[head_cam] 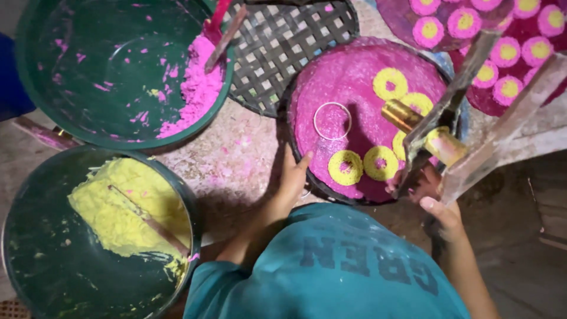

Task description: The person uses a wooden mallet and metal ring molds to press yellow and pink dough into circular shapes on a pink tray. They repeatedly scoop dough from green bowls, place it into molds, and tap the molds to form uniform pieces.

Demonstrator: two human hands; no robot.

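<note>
Seen from above, a person in a teal shirt (pixel 336 266) leans over a round tray (pixel 354 77) spread with pink paste. The left hand (pixel 290 177) rests on the tray's near rim, fingers together and stretched flat, clamped on nothing. Just beyond its fingertips lies a thin metal ring (pixel 332 120) pressed into the pink layer, and just to the right of those fingertips sit yellow paste rings (pixel 345 167) with pink centres. The right hand (pixel 434 198) is wrapped shut around a brass-coloured cylinder tool (pixel 425 131) that reaches from it over the tray. Two pale wooden slats (pixel 502 127) cross above this hand. Well to the left of the left hand stand two green basins: the farther one (pixel 88 65) holds pink paste, the nearer one (pixel 53 266) yellow paste with a stick lying in it. Beyond the left hand lies a woven basket lid (pixel 283 47).
</note>
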